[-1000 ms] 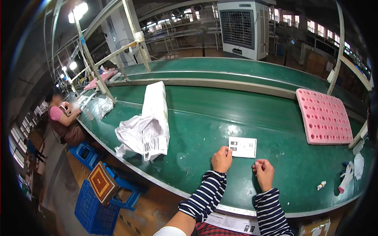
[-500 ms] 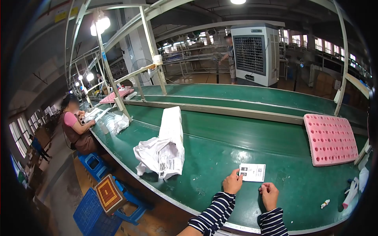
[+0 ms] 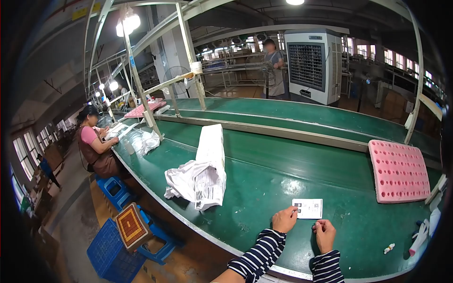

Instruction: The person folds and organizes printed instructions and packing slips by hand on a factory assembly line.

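The left hand [image 3: 284, 219] pins the near corner of a small printed card [image 3: 307, 208] flat on the green worktop [image 3: 264, 174], seemingly to keep it from sliding, while the right hand [image 3: 324, 233], at about four o'clock from the card, rests curled shut and seemingly empty.

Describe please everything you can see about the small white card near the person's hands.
The small white card is a flat rectangle, paper or thin card by its look, lying face up on the green belt. It carries dark printed marks at its left end and fainter print further right, too small to read. The left hand touches its lower left corner; the right hand sits closed just below it, apart.
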`<state>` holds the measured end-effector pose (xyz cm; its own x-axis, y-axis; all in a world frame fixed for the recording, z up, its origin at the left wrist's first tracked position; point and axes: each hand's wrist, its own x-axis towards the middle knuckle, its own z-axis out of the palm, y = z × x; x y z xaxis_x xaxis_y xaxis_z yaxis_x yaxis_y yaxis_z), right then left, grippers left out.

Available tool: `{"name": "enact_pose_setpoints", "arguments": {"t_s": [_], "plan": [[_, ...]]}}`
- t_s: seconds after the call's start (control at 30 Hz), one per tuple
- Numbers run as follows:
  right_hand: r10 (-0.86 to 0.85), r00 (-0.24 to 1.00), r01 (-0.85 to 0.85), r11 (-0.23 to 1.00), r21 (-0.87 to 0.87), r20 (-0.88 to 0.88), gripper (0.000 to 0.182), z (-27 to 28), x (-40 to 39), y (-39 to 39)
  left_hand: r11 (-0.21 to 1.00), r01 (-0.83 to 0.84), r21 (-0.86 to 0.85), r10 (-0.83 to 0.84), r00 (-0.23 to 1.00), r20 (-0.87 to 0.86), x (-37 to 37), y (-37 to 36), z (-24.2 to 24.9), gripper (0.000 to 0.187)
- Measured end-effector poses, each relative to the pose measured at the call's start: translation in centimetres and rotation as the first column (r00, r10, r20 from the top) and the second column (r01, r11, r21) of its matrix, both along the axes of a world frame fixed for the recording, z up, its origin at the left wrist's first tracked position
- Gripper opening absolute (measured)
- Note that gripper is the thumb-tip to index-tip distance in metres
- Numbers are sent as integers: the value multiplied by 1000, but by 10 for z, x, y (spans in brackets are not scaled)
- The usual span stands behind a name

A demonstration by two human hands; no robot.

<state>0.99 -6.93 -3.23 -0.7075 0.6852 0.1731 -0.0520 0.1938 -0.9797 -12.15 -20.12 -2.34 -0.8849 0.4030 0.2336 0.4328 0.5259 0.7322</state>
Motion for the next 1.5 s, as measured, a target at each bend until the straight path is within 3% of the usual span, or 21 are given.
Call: {"name": "enact_pose_setpoints", "arguments": {"t_s": [0.27, 0.83, 1.03, 1.5], "plan": [[27, 998, -29, 999, 39, 48, 7, 3, 2, 0, 999, 28, 37, -23, 990, -141, 1, 3, -7, 19], [49, 998, -50, 998, 32, 34, 9, -1, -1, 3, 992, 109, -69, -122, 965, -233, 3, 6, -9, 16], [44, 998, -46, 998, 42, 40, 8, 3, 0, 1, 992, 70, -105, -106, 913, -395, 6, 9, -14, 17], [39, 998, -41, 999, 35, 44, 8, 7, 1, -2, 989, 56, -139, -105, 921, -376, 8, 9, -12, 13]]}}
